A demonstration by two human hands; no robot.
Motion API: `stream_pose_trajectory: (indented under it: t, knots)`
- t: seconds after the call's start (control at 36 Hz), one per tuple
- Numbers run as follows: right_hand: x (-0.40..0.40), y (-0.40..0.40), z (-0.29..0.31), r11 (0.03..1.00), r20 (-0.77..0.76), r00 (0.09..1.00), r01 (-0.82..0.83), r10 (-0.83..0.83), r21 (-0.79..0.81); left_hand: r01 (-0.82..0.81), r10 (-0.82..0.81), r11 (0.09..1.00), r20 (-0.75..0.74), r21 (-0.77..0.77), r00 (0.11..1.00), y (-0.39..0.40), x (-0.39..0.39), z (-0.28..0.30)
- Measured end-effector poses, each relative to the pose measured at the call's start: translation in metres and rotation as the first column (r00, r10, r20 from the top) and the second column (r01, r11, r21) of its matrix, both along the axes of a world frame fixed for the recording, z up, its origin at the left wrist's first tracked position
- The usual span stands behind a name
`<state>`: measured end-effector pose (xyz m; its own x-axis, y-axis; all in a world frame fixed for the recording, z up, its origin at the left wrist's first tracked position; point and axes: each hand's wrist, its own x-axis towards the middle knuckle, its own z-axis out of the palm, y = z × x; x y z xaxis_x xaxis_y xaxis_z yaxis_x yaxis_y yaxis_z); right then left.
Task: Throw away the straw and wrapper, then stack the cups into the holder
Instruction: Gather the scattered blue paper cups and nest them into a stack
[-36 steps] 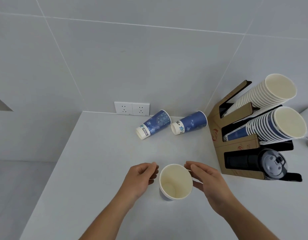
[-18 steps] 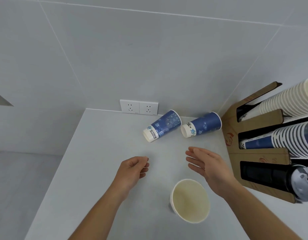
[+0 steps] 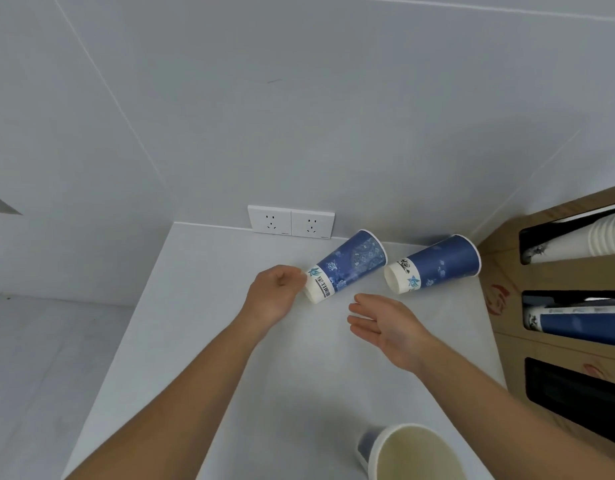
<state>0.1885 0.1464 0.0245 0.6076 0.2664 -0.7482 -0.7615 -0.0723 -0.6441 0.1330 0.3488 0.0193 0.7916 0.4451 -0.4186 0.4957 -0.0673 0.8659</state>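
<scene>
Left hand point(image 3: 276, 294): curled loosely, fingers at the white base of the left cup point(image 3: 346, 266). Contact with the base is seen at the fingertips; whether the cup is truly gripped cannot be told.

Right hand point(image 3: 391, 329): held open above the counter point(image 3: 202, 306), palm turned leftward, fingers spread and pointing toward the left cup. Nothing is held. It is placed just below and between the two lying cups, apart from both.

Left cup: blue, patterned, with a white band at the base. Laid on its side on the counter, base toward the camera and to the left, mouth toward the back wall point(image 3: 299, 116).

Right cup point(image 3: 434, 265): blue, with a white band at the base. Laid on its side beside the left cup, apart from it, at the same slant. Its mouth lies close to the holder point(image 3: 503, 299).

Upright cup point(image 3: 410, 452): stood on the counter at the lower edge of the view, well apart from both hands. A pale inside is seen; it is partly cut off by the frame.

Holder: brown cardboard, at the right edge, with three slots one above the other. White cups point(image 3: 597, 237) are stacked in the top slot, blue cups point(image 3: 583, 323) in the middle slot. The bottom slot is dark; its contents cannot be made out.

Socket point(image 3: 291, 221): white, double, fixed to the wall just above the back edge of the counter, behind the left cup.
</scene>
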Motion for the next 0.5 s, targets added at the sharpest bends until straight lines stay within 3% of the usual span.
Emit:
stream_pose_trajectory:
  t: [0.25,0.5]
  knots:
    - [0.026,0.022,-0.013,0.998,0.026,0.998,0.050,-0.050,-0.024,0.170,-0.169,0.985,-0.077,0.001,0.983,-0.002,0.050,-0.005]
    - [0.036,0.031,-0.024,0.991,-0.003,0.995,0.104,-0.104,0.079,0.225,-0.227,0.974,-0.154,-0.028,0.962,-0.007,0.064,-0.009]
